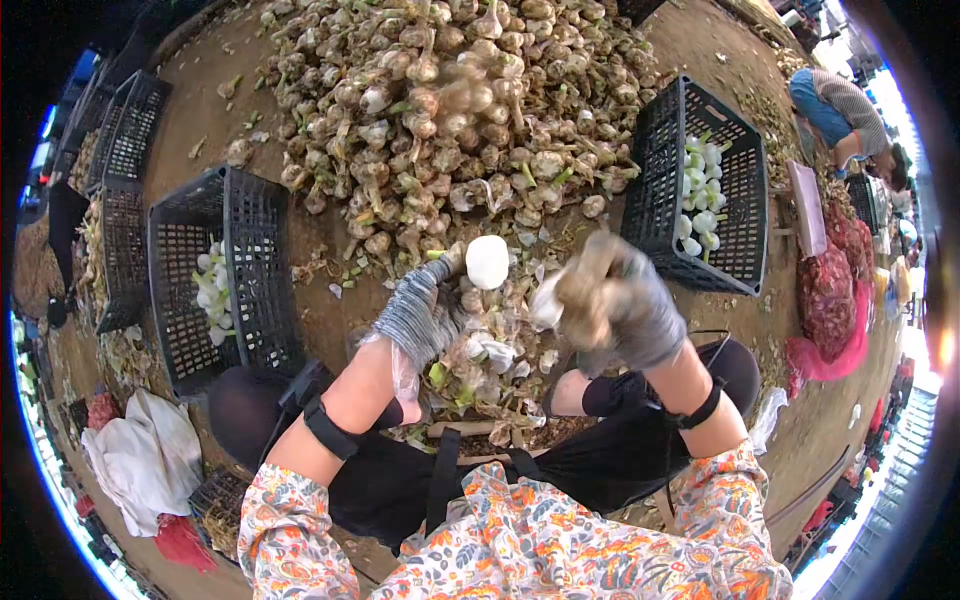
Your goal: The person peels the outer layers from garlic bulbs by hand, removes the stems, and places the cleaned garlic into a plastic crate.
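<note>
My left hand (418, 312), in a striped grey glove, is closed on a clean white garlic bulb (488, 262) that shows at its fingertips. To the right, my right hand (630, 310), gloved too, is smeared by motion; its fingers are too blurred to make out. A whitish piece (547, 303) shows beside its fingertips. Peeled skins and stalk scraps (490, 350) lie on the ground beneath both hands. Beyond them rises a large heap of unpeeled garlic (430, 120).
A black crate (235, 270) with white bulbs stands at left, another (745, 220) at right. More crates (125, 215) line the far left. Red net bags (830, 300) lie at right, near a bending person (840, 105). A white cloth (150, 455) lies lower left.
</note>
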Available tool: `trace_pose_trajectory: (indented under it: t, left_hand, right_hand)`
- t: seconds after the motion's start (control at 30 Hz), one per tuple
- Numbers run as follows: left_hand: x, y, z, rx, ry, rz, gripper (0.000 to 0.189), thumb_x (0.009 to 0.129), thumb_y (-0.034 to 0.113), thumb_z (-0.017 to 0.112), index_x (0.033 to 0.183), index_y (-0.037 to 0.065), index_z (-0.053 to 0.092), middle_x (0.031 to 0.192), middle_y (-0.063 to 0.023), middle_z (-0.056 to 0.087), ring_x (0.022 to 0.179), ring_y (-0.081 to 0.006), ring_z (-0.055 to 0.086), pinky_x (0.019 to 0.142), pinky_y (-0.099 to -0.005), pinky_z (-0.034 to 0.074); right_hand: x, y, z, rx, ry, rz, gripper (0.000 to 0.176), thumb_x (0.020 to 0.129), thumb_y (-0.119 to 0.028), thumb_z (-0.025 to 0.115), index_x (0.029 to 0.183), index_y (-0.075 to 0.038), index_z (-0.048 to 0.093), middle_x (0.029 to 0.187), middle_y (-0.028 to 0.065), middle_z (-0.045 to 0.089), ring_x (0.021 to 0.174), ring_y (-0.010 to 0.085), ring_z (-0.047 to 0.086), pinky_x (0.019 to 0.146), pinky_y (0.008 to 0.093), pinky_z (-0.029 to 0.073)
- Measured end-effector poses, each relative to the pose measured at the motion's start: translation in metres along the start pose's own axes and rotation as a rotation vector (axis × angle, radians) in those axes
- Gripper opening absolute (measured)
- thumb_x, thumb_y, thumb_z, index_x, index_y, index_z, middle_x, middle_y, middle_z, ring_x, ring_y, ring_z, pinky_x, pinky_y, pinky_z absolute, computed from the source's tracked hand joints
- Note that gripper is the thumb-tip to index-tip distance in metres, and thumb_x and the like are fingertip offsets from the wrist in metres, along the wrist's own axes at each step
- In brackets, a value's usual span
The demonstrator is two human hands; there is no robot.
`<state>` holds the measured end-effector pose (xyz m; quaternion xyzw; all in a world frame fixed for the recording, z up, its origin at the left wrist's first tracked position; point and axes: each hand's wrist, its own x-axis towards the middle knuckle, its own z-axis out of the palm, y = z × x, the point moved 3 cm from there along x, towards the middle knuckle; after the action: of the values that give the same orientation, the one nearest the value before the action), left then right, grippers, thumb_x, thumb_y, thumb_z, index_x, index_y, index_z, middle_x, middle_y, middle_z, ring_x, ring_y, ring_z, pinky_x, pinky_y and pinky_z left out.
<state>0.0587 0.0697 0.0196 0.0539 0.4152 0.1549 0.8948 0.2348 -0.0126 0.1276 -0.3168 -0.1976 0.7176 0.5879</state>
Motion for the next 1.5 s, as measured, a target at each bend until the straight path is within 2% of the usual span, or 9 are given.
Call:
trace_pose_trajectory:
  t: [0.1, 0.2, 0.3, 0.5, 0.63, 0.73, 0.9, 1.23, 1.5]
  left_hand:
    - [0.002, 0.001, 0.001, -0.077, -0.034, -0.007, 0.028, 0.088, 0.025, 0.051, 0.103, 0.002, 0.055, 0.082, -0.0094, 0.063, 0.060, -0.0124, 0.058, 0.048, -0.0213, 0.050]
    - [-0.003, 0.008, 0.007, -0.033, 0.129, 0.058, 0.026, 0.086, 0.027, 0.056, 0.098, 0.005, 0.057, 0.075, -0.0057, 0.060, 0.055, -0.0100, 0.052, 0.044, -0.0194, 0.045]
    - [-0.017, 0.023, 0.001, -0.095, 0.336, 0.220, 0.021, 0.084, 0.030, 0.058, 0.082, 0.009, 0.058, 0.059, 0.0011, 0.051, 0.047, -0.0068, 0.046, 0.038, -0.0215, 0.041]
    - [-0.087, 0.141, -0.081, -0.537, 0.078, 0.734, 0.030, 0.079, 0.027, 0.059, 0.096, 0.003, 0.053, 0.071, -0.0045, 0.054, 0.058, -0.0132, 0.048, 0.050, -0.0267, 0.045]
    - [-0.169, 0.186, -0.080, -0.654, 0.092, 1.091, 0.046, 0.080, 0.035, 0.053, 0.099, -0.006, 0.049, 0.076, -0.0111, 0.054, 0.059, -0.0168, 0.045, 0.051, -0.0275, 0.037]
    - [-0.165, 0.178, -0.067, -0.578, -0.011, 1.023, 0.040, 0.083, 0.029, 0.055, 0.100, -0.007, 0.050, 0.079, -0.0131, 0.055, 0.058, -0.0146, 0.042, 0.051, -0.0270, 0.034]
    - [-0.109, 0.133, -0.036, -0.448, 0.035, 0.705, 0.020, 0.084, 0.019, 0.057, 0.095, 0.002, 0.058, 0.079, -0.0081, 0.059, 0.055, -0.0106, 0.043, 0.049, -0.0238, 0.035]
    - [-0.060, 0.087, -0.033, 0.010, 0.382, 0.616, 0.024, 0.081, 0.016, 0.059, 0.102, 0.005, 0.057, 0.075, -0.0011, 0.057, 0.057, -0.0089, 0.052, 0.048, -0.0218, 0.043]
    - [-0.018, 0.031, -0.010, 0.987, 0.088, 0.863, 0.064, 0.070, 0.003, 0.071, 0.126, 0.005, 0.042, 0.121, -0.0106, 0.050, 0.110, -0.0173, 0.047, 0.095, -0.0293, 0.038]
  right_hand:
    - [0.012, -0.010, -0.031, -0.981, 0.256, -0.193, 0.023, 0.080, -0.023, 0.058, 0.090, -0.002, 0.057, 0.070, 0.0106, 0.062, 0.066, 0.0201, 0.062, 0.062, 0.0274, 0.050]
    - [0.021, 0.029, -0.046, -1.928, 0.124, 0.185, 0.037, 0.079, -0.029, 0.055, 0.112, -0.011, 0.056, 0.119, 0.0188, 0.049, 0.092, 0.0324, 0.058, 0.081, 0.0372, 0.047]
    - [0.017, 0.057, -0.056, -1.954, 0.048, 0.409, 0.038, 0.080, -0.029, 0.053, 0.112, -0.007, 0.054, 0.117, 0.0209, 0.049, 0.095, 0.0362, 0.055, 0.083, 0.0406, 0.045]
    - [0.028, 0.092, -0.089, -1.915, -0.128, 0.408, 0.025, 0.076, -0.017, 0.055, 0.095, -0.001, 0.057, 0.082, 0.0209, 0.061, 0.083, 0.0348, 0.059, 0.070, 0.0412, 0.048]
    - [0.067, 0.106, -0.093, -1.695, -0.094, 0.385, 0.030, 0.077, -0.026, 0.057, 0.093, 0.000, 0.057, 0.087, 0.0224, 0.060, 0.083, 0.0372, 0.058, 0.073, 0.0417, 0.046]
    - [0.122, 0.130, -0.110, -1.667, 0.068, 0.330, 0.046, 0.078, -0.040, 0.059, 0.102, -0.001, 0.054, 0.092, 0.0231, 0.059, 0.087, 0.0386, 0.056, 0.075, 0.0414, 0.045]
    - [0.220, 0.159, -0.104, -1.600, 0.523, 0.131, 0.041, 0.076, -0.024, 0.064, 0.107, -0.002, 0.050, 0.102, 0.0230, 0.057, 0.093, 0.0383, 0.055, 0.078, 0.0418, 0.046]
    - [0.241, 0.169, -0.127, -1.643, 0.448, 0.026, 0.034, 0.078, -0.021, 0.060, 0.105, 0.000, 0.054, 0.094, 0.0204, 0.061, 0.082, 0.0363, 0.058, 0.073, 0.0403, 0.047]
    - [0.103, 0.061, -0.026, -0.954, 0.423, 0.129, 0.033, 0.081, -0.028, 0.063, 0.083, 0.005, 0.063, 0.058, 0.0117, 0.058, 0.054, 0.0113, 0.043, 0.052, 0.0306, 0.041]
